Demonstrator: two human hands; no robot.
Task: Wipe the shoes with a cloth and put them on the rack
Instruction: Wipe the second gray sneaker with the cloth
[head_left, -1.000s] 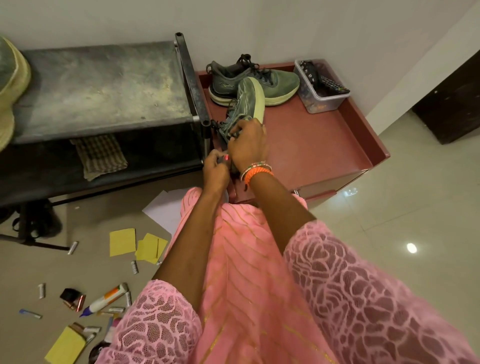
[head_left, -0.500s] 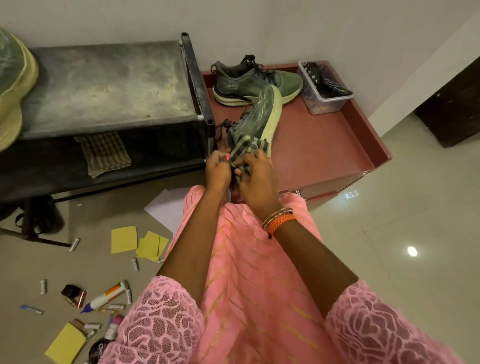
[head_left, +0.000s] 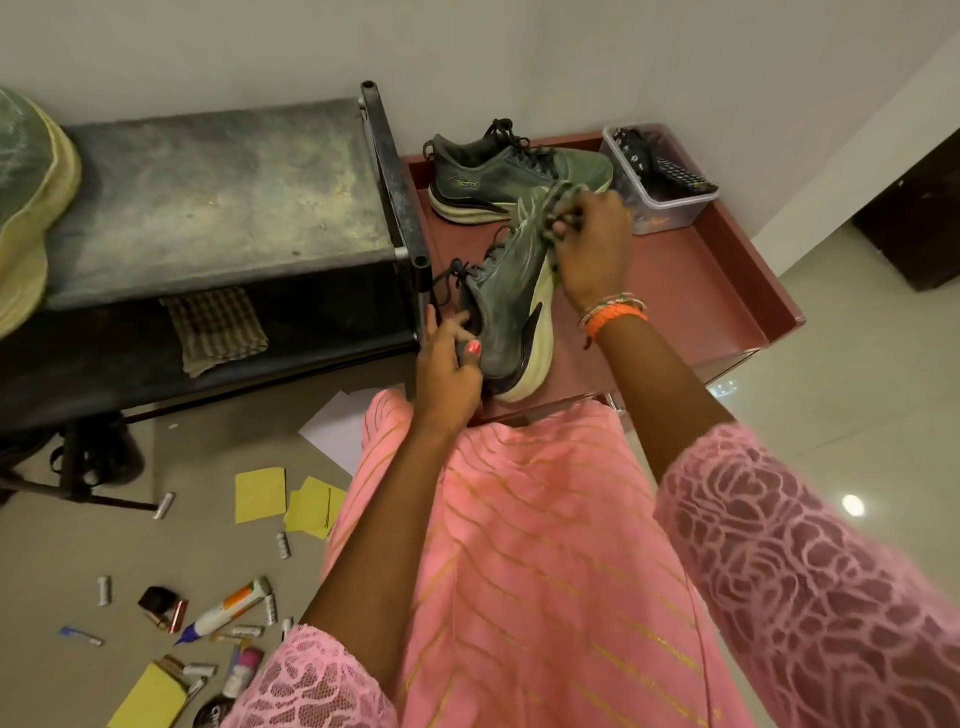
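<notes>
My left hand grips the heel of a grey-green running shoe with a pale sole, tilted on its side over the red table. My right hand is shut on a bunched grey cloth pressed against the shoe's toe end. The second shoe of the pair rests upright at the back of the red table. The dark metal shoe rack stands to the left, its side post right next to the held shoe.
A checked cloth hangs on the rack's lower shelf. A clear plastic box holding remotes sits at the table's back right. Yellow notes, batteries, a glue tube and white paper lie scattered on the floor at left.
My right hand has swept the cloth from the heel end up along the shoe to its toe. The left hand kept its grip on the heel; the shoe turned so its side faces up.
</notes>
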